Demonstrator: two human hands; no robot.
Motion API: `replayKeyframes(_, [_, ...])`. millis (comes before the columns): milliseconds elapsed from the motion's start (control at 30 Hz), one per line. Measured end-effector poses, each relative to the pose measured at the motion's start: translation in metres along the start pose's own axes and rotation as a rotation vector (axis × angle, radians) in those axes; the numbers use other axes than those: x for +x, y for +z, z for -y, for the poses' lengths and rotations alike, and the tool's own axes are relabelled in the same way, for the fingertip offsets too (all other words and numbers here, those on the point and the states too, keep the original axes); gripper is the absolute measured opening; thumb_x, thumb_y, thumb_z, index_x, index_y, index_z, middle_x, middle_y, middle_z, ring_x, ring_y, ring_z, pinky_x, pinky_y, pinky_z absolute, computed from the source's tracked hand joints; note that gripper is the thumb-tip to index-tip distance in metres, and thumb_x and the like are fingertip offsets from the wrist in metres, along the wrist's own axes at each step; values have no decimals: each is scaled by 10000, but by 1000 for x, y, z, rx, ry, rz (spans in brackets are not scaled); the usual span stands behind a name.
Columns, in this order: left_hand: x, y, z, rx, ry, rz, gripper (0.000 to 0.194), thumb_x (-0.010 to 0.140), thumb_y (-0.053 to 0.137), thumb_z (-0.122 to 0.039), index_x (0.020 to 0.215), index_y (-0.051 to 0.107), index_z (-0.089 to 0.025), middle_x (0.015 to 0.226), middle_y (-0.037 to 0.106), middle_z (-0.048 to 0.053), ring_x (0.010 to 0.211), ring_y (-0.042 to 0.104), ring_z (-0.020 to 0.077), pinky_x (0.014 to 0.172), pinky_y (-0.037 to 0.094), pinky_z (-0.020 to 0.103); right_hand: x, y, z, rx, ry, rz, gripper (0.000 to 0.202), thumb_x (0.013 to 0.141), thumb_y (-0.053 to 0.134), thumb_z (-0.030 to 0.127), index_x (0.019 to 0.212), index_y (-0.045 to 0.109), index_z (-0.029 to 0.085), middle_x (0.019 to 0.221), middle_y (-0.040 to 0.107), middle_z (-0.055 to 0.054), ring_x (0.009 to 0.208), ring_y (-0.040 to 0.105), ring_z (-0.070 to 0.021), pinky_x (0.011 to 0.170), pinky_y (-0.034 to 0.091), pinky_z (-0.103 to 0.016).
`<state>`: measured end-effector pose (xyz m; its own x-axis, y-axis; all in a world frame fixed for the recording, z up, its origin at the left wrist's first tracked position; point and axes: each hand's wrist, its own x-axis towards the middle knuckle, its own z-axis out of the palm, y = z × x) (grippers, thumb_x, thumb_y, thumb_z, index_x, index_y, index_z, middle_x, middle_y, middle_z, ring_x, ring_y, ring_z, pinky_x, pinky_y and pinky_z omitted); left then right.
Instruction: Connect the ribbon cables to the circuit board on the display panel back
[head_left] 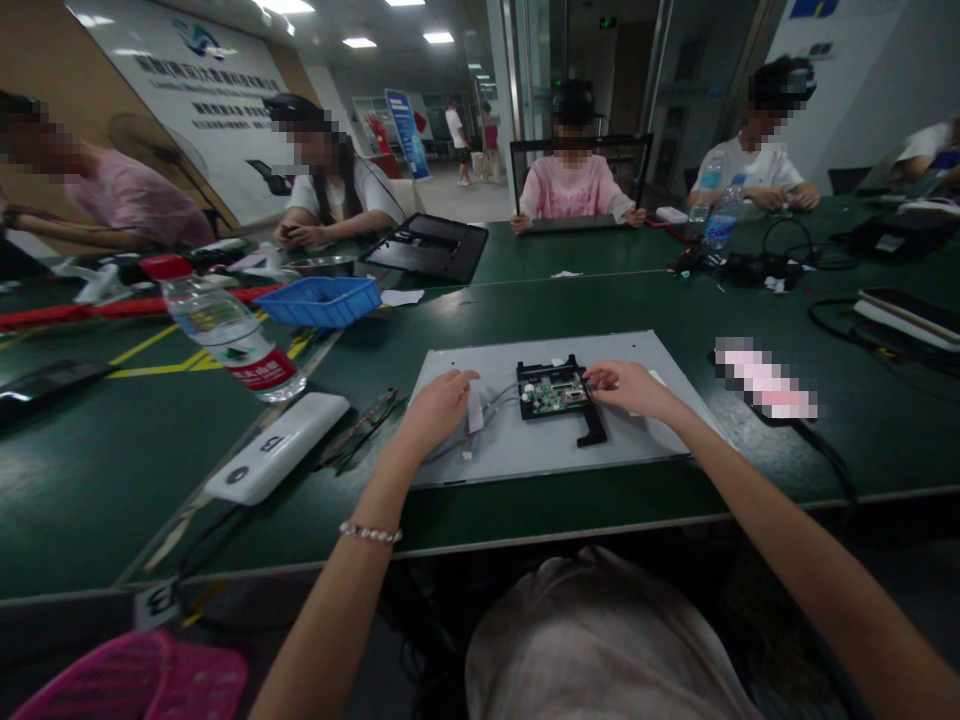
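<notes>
A pale grey flat panel [495, 462] lies on the green table in front of me. On it sits a black plastic bracket [592, 436] carrying a green circuit board [551, 397], with thin grey cables [499, 400] leading off to the left. My right hand [634, 388] has its fingers closed on the bracket's right edge, beside the board. Over the panel's left part is my left hand [442, 405], its fingers extended and holding nothing visible. A white tag [475, 410] on the cables shows just right of that hand.
Left of the panel are a white power bank [277, 450], glasses [360, 430], a water bottle [236, 345] and a blue tray [322, 302]. To the right lies a phone-like object [765, 380] with a cable. Across the table a person holds a black frame [645, 170]; other people sit nearby.
</notes>
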<state>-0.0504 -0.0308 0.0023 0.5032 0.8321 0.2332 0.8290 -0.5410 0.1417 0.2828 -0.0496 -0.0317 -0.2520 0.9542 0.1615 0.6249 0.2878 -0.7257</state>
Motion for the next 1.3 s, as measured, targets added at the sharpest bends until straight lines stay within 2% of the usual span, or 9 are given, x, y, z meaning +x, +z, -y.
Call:
replayKeyframes(200, [0,0,0,5,3,-5,348,887,333,-195,1178,522,-184,1050,587,86,978,569,225,893,428,344,-3,-4,8,15,19,15,280,749,639,221,1025,648,177,863,686,-34,768,619,-149,719,479,-274])
replayKeyframes(433, [0,0,0,-5,4,-1,344,892,333,-209,1176,526,-191,1039,586,78,958,571,218,872,438,336,-7,-8,16,36,23,34,297,753,641,182,1049,636,178,893,690,-45,788,624,-150,731,483,-281])
replayKeyframes(800, [1,2,1,3,2,1,352,892,326,-196,1185,521,-191,1034,584,77,966,570,216,893,432,339,-2,-3,3,43,16,37,313,724,635,143,1036,640,169,811,682,-21,740,616,-135,700,475,-255])
replayKeyframes(1033, [0,1,0,-4,19,-12,352,888,328,-191,1180,524,-187,1026,587,82,930,577,218,857,440,332,-4,-6,8,82,19,50,312,735,644,167,1046,635,174,851,689,-39,763,621,-142,711,481,-263])
replayKeyframes(1300, [0,1,2,-12,-9,-68,332,882,345,-199,1142,550,-186,1032,589,86,946,568,231,867,436,347,-3,-5,7,56,31,41,314,730,632,176,1044,631,178,773,678,-14,722,620,-147,677,479,-256])
